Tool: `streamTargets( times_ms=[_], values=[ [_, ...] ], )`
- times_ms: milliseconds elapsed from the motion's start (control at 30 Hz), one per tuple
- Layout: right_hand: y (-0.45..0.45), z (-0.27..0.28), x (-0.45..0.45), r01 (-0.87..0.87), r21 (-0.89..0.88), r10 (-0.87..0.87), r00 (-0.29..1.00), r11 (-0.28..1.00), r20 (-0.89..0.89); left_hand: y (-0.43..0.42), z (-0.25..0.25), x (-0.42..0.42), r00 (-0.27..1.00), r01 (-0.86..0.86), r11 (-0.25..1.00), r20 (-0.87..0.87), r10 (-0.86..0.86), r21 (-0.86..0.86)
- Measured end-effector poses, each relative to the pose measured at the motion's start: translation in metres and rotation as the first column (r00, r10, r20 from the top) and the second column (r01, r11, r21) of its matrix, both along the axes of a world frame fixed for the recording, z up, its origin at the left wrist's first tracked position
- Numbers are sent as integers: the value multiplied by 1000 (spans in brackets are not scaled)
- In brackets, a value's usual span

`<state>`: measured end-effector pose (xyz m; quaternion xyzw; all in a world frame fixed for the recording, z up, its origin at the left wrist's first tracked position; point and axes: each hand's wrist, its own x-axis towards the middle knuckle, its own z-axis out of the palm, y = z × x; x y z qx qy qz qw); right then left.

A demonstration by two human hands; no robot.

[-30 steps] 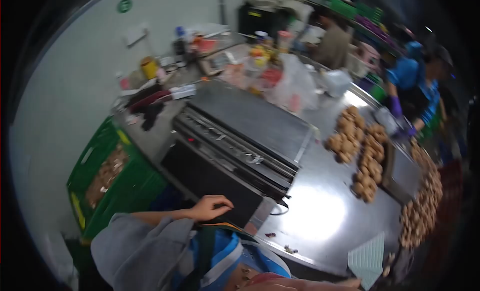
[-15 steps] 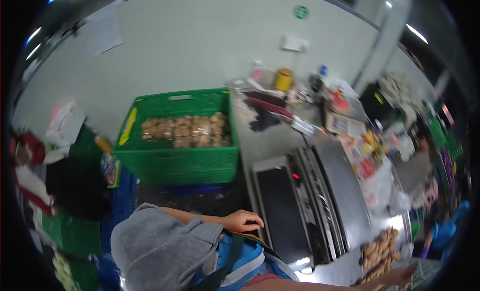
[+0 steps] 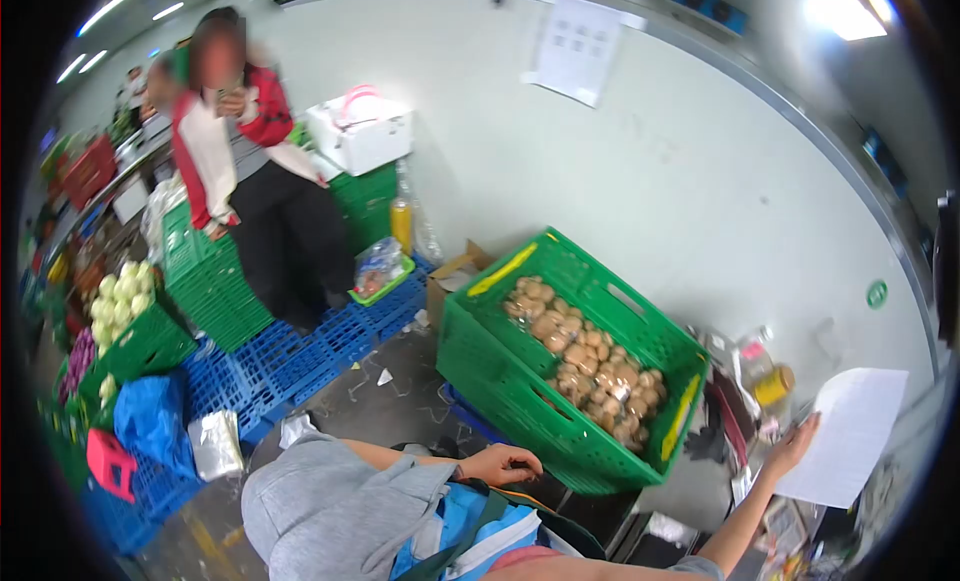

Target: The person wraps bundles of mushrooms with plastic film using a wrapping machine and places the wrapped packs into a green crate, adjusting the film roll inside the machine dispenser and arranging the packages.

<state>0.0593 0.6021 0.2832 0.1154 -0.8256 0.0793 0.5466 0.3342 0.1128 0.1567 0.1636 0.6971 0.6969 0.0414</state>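
My left hand (image 3: 500,465) hangs in front of my blue and white apron, its fingers curled and nothing visible in them. To the right, my right hand (image 3: 795,445) is raised and grips the left edge of a white sheet of paper (image 3: 850,436). A green crate (image 3: 530,431) stands between my two hands, beyond them. Inside it lie packs of brown mushrooms (image 3: 590,356) under clear film.
A person in a red and white jacket (image 3: 262,131) sits on stacked green crates (image 3: 205,291) at the left. Blue pallets (image 3: 290,366) cover part of the floor. A yellow container (image 3: 772,385) stands on the cluttered bench at the right.
The view has swung left, away from the steel table. My right hand now holds up white paper, where a pale ribbed sheet was by it before. My left hand stays at the apron.
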Motion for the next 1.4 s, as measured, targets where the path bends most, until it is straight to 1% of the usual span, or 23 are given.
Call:
streamTargets(
  times_ms=[33,100,167,233,300,367,400,433,467,500,533,667,767,833,933,1033,1100,1167,1233,1267,1300,1333,1400],
  values=[
    [-11,-17,-20,-49,3,49,999,999,-2,-11,1,2,999,-49,999,-2,49,3],
    [-21,-54,-54,41,17,-44,961,999,275,-25,1,8,981,-178,981,64,183,-74],
    [-5,-106,-84,44,-64,-4,848,997,530,-34,-2,15,960,-256,965,99,261,-64],
    [22,-179,-109,52,-52,-18,861,997,508,-39,-1,22,931,-342,937,109,348,-71],
    [23,-214,-111,171,-166,7,676,971,737,-43,-2,27,907,-390,913,118,403,-119],
    [51,-270,-129,134,-179,45,665,975,745,-42,-1,33,887,-422,892,132,443,-163],
    [59,-288,-139,120,-190,62,669,974,741,-42,0,34,881,-434,885,127,456,-169],
    [54,-290,-139,110,-190,70,662,976,746,-41,1,35,878,-442,880,119,464,-174],
    [54,-296,-139,170,-204,49,641,964,766,-40,0,35,877,-450,876,99,470,-173],
    [56,-299,-141,230,-216,28,620,949,784,-39,-1,35,874,-455,873,99,475,-174],
    [54,-295,-140,268,-187,-18,614,945,789,-38,0,35,874,-454,874,103,475,-173],
    [55,-284,-136,277,-167,-44,621,946,782,-32,-1,31,885,-439,879,78,459,-185],
    [69,-285,-134,232,-139,-23,582,963,813,-23,-3,27,898,-414,894,82,431,-172],
    [67,-291,-132,234,-155,-11,583,960,812,-19,-2,26,909,-393,904,79,410,-170],
    [65,-294,-125,238,-199,21,591,951,806,-12,-2,23,923,-366,914,58,381,-176],
    [54,-293,-122,218,-281,85,630,935,772,-8,-4,22,931,-350,923,47,361,-160],
    [47,-287,-122,179,-372,158,680,911,716,-5,-6,21,938,-332,933,60,342,-136],
    [29,-263,-121,114,-478,252,732,871,633,-1,-5,20,948,-307,940,37,315,-150],
    [-9,-209,-106,53,-561,358,719,826,596,4,-5,21,951,-298,940,30,307,-167],
    [-24,-192,-103,-11,-615,435,716,788,545,3,-4,20,950,-304,933,17,312,-191],
    [-38,-177,-100,-78,-665,511,707,743,489,3,-6,20,955,-287,943,22,295,-166],
    [-59,-159,-90,-79,-671,513,712,737,480,4,-7,20,954,-290,943,25,298,-163],
    [-107,-123,-55,-289,-767,754,552,573,356,3,-4,21,953,-293,942,29,301,-162]
  ],
)
